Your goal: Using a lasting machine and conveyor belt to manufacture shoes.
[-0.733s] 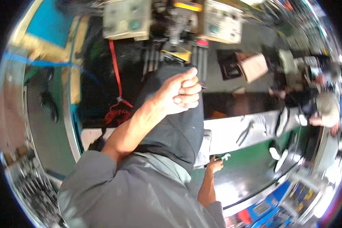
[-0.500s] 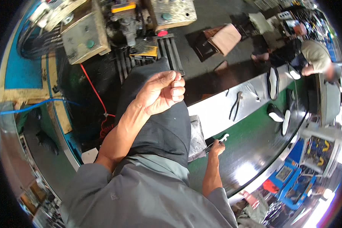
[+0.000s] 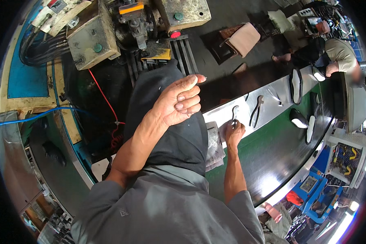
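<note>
One wrench-like tool point(image 3: 235, 110) sat over the metal tabletop point(image 3: 222, 116), its handle wrapped in the right hand point(image 3: 235, 133). Well leftward, the left hand point(image 3: 178, 100) was curled closed, contents untellable. The tool's long axis ran away from the body, open-mouthed head foremost, roughly alongside the pliers point(image 3: 256, 112).

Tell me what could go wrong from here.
First, the right hand grips a metal tool near the edge of the metal ledge; if let go badly, it might slide onto the green surface alongside.

Second, the dark pincers lie close beside that tool, so a sideways swing could knock them.
</note>
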